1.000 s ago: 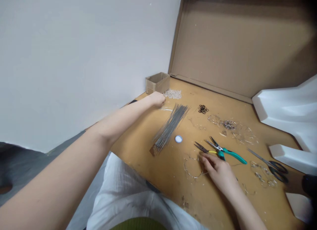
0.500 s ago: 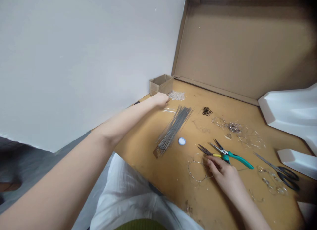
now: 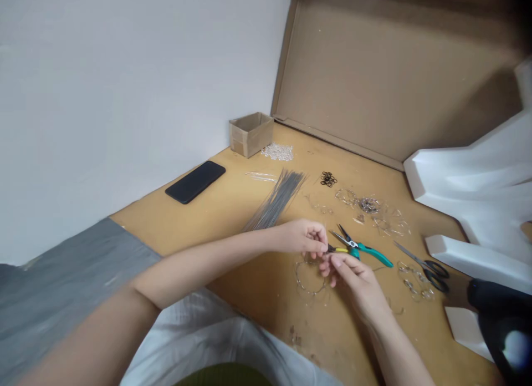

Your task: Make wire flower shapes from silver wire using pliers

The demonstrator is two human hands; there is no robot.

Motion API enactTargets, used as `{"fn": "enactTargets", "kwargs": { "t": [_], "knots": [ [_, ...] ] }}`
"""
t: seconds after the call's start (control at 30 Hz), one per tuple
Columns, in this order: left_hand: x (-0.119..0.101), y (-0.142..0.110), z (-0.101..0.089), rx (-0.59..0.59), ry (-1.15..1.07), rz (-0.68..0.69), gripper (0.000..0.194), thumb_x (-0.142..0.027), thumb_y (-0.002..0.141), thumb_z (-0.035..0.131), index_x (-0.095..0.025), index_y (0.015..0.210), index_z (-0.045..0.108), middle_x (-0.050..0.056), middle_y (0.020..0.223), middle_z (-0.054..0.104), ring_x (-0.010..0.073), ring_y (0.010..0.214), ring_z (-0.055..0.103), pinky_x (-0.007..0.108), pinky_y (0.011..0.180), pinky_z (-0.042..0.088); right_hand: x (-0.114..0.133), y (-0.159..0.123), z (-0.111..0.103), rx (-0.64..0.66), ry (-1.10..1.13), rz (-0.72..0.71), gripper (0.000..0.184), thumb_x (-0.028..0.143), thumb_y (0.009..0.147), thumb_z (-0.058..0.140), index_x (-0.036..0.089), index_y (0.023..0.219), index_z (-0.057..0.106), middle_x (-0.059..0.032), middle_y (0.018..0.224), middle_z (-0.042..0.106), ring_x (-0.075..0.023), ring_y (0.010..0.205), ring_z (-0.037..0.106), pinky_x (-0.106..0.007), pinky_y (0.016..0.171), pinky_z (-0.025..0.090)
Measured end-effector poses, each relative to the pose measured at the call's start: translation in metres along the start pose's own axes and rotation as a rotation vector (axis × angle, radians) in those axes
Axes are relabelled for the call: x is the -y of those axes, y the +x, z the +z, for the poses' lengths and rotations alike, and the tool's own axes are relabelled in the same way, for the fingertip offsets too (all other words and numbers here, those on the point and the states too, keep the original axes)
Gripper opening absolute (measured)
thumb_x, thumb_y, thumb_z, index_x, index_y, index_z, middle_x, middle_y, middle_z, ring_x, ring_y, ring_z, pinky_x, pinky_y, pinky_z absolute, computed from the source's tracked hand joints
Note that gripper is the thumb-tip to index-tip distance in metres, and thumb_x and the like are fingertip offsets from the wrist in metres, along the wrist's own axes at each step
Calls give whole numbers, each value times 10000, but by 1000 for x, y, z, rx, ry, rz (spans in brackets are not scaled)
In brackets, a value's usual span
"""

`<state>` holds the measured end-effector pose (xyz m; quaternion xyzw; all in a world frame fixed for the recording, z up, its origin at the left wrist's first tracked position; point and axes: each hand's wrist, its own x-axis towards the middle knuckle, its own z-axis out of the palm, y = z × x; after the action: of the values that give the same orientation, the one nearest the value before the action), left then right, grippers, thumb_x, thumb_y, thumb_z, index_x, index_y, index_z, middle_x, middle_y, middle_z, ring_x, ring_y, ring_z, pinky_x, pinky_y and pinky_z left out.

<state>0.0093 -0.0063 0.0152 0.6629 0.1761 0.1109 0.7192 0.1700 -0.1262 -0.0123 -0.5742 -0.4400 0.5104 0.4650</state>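
Observation:
My left hand [image 3: 310,237] is closed in a pinch, its fingertips meeting those of my right hand; anything between them is too small to make out. My right hand [image 3: 351,275] is closed at the thumb and forefinger on a thin wire ring [image 3: 297,276] with small beads along it, which hangs just below the fingers. Close behind the hands lie teal-handled long-nose pliers [image 3: 376,255] and a second pair of pliers with a yellow grip [image 3: 341,250], partly hidden by the fingers. My left forearm covers the lower end of a bundle of grey wires [image 3: 280,196].
A small cardboard box [image 3: 251,136] stands by the wall beside a pile of clear beads [image 3: 277,151]. Black rings [image 3: 328,179], wire scraps [image 3: 369,206] and scissors [image 3: 432,270] lie on the table. A phone [image 3: 195,182] rests at left. White foam [image 3: 453,175] borders the right.
My left hand has come back from the bead pile to meet my right hand. My right hand has lifted and turned slightly. The view has shifted, bringing the phone into sight.

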Motion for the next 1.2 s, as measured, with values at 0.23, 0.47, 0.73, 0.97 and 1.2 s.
{"fn": "enactTargets", "kwargs": {
  "t": [0.23, 0.47, 0.73, 0.97, 1.2],
  "knots": [
    [20, 4, 6, -76, -53, 8, 240, -324, 687, 679, -130, 757, 558, -17, 590, 566, 77, 562, 536, 198, 542, 421, -2, 3, 5, 42, -42, 26, 208, 375, 768, 645, 173, 817, 658, -28, 685, 671, -120, 601, 572, -245, 570, 435],
    [34, 2, 19, -255, -145, 141, 176, -288, 727, 616, -132, 766, 542, -17, 612, 550, 74, 569, 523, 189, 540, 416, 4, 2, 7, 66, -53, 57, 216, 393, 805, 598, 177, 817, 602, -6, 614, 637, -122, 592, 546, -255, 622, 413],
    [30, -6, 20, -415, 528, 461, 147, -209, 808, 487, -128, 786, 608, 49, 773, 652, 106, 713, 577, 205, 662, 432, 3, -1, 7, 99, 31, 78, 203, 381, 822, 582, 186, 768, 572, 11, 575, 628, -102, 549, 517, -229, 582, 390],
    [35, -4, 20, -394, 673, 469, 176, -245, 835, 474, -144, 819, 616, 39, 785, 673, 102, 695, 599, 197, 648, 441, 8, -3, 14, 27, -95, 64, 281, 458, 783, 598, 181, 743, 583, -21, 596, 663, -135, 572, 590, -258, 607, 449],
    [41, -4, 20, -391, 912, 667, 236, -206, 880, 374, -139, 801, 586, 43, 803, 669, 107, 750, 608, 206, 700, 450, 9, -4, 15, 119, -79, 91, 297, 471, 818, 544, 191, 725, 518, -7, 537, 654, -132, 487, 588, -262, 552, 455]
  ]
}}
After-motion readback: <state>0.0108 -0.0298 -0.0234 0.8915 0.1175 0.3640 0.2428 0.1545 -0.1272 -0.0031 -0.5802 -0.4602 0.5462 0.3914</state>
